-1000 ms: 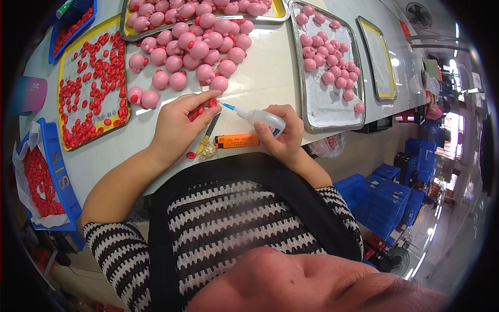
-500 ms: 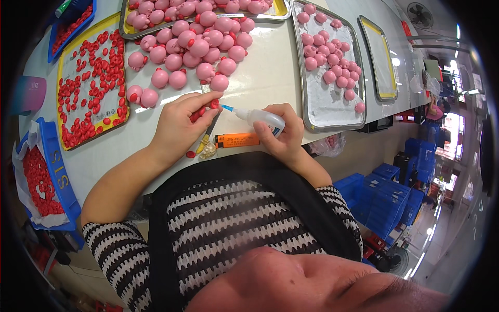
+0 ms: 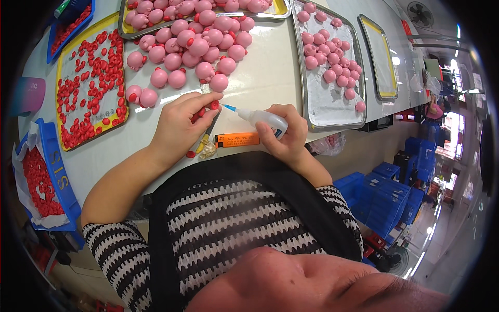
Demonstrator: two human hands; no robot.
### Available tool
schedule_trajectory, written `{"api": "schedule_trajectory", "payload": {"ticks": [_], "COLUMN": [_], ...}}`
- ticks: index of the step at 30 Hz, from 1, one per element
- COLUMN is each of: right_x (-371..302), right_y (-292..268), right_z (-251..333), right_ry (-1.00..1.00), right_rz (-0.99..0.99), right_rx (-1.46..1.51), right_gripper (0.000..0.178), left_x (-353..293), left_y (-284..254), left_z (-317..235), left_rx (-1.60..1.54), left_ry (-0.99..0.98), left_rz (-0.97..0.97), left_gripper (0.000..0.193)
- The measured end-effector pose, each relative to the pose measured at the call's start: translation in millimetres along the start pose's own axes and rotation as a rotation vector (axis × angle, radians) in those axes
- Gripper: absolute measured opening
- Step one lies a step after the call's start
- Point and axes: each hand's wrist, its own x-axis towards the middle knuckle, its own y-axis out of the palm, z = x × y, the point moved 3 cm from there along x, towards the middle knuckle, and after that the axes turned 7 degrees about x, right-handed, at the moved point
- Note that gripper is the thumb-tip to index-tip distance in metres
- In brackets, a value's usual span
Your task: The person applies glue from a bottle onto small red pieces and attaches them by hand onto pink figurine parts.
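My left hand (image 3: 182,120) pinches a small red oval piece (image 3: 213,105) between thumb and fingertips, and more red shows among its curled fingers. Wrapped in my right hand (image 3: 287,136) is a translucent white squeeze bottle (image 3: 253,117) lying on its side. Its thin blue nozzle points left, with the tip right by the red piece; whether they touch I cannot tell. Just beyond my left fingertips sits a pink ball (image 3: 219,82) at the near end of a heap of pink balls (image 3: 186,40) with small red parts. An orange lighter (image 3: 237,140) lies on the table below the bottle.
Red ovals cover a yellow-rimmed tray (image 3: 125,83) at left; a blue bin (image 3: 58,177) of red pieces is nearer. Metal trays stand at the back (image 3: 126,32) and right (image 3: 305,99), both bearing pink balls. A slim tool (image 3: 206,139) lies by the lighter. Blue crates (image 3: 382,200) are stacked off the table.
The squeeze bottle and my right hand have shifted very slightly to the right and nearer to me. My left hand stays in place with the red piece.
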Motion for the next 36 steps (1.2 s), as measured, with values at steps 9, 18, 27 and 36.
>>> {"api": "schedule_trajectory", "payload": {"ticks": [9, 18, 27, 36], "right_x": [1.4, 3.5, 4.5, 17.0], "right_y": [-2.9, -42.9, -81.3, -161.8], "right_z": [2.0, -32.8, -29.2, -57.0], "right_ry": [0.073, 0.238, 0.219, 0.153], "right_rz": [0.048, -0.174, -0.064, -0.229], "right_rx": [0.033, 0.104, -0.03, -0.744], "right_gripper": [0.022, 0.03, 0.046, 0.029], "left_x": [0.8, 11.2, 17.8, 11.4], "left_y": [0.6, 17.0, 34.8, 32.7], "left_z": [-1.4, -27.4, -47.3, -51.1], "left_rx": [0.042, 0.007, 0.007, -0.021], "left_ry": [0.014, -0.033, -0.09, -0.11], "left_rz": [-0.02, -0.06, -0.017, 0.009], "left_gripper": [0.028, 0.026, 0.026, 0.026]}}
